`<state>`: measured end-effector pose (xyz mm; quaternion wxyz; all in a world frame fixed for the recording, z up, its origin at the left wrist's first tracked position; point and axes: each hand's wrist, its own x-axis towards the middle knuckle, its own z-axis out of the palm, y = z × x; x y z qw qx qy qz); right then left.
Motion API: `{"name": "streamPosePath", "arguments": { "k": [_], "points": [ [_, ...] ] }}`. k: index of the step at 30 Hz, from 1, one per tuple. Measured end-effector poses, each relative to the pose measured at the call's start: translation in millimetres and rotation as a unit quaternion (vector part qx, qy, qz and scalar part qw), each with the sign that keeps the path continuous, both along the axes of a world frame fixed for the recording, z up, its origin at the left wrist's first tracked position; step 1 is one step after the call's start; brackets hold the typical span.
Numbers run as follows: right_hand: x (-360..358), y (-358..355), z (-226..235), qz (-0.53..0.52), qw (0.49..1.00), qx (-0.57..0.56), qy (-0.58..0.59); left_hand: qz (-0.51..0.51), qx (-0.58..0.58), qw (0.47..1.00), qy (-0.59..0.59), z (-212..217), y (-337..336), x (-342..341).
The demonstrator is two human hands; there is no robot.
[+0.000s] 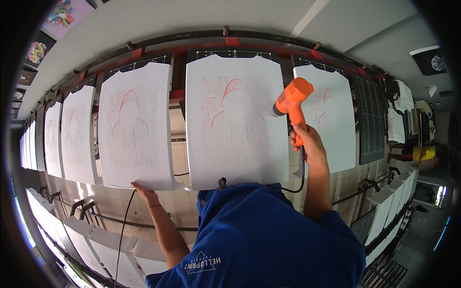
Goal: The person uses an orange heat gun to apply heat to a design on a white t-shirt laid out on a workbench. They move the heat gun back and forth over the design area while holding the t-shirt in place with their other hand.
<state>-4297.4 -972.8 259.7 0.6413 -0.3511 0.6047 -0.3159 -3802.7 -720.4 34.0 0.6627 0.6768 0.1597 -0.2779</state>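
My right hand [311,145] is closed around the handle of an orange heat gun [295,98]. Its nozzle points left, over the right side of a white T-shirt [204,144] stretched on a board in front of me. A faint red and grey print of a hooded figure with circuit-like lines covers that shirt's front. My left hand [146,194] is at the bottom edge of the neighbouring white shirt [113,173], its visible fingers stretched out; some fingers are hidden. Beside those fingers hangs a black cord [126,213].
More printed white shirts lie on boards to the left, and another shirt [343,153] sits to the right. Beyond it stands a bare dark board [369,120]. A dark rail [163,38] runs behind the row. Another row of shirt boards [101,237] is behind me. A person [422,153] is at far right.
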Motion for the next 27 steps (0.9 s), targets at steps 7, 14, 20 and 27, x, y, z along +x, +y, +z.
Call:
{"name": "streamPosePath", "arguments": {
  "k": [7, 14, 20, 27],
  "points": [
    [57.9, 10.6, -15.2, 0.130, 0.988, 0.016, -0.087, 0.057, 0.006, 0.998, -0.041, -3.3, -5.7, 1.1],
    [30.6, 16.8, -12.0, 0.092, 0.995, 0.010, -0.041, 0.098, 0.047, 0.991, -0.078, -4.5, -8.9, 0.5],
    [-5.5, 22.8, 2.2, -0.003, 1.000, 0.002, 0.008, 0.118, -0.019, 0.991, -0.068, 0.3, -17.9, -7.8],
    [50.0, 29.9, -10.0, 0.116, 0.991, 0.014, -0.058, 0.102, -0.032, 0.994, -0.027, 1.7, -19.6, -8.3]
  ]
}}
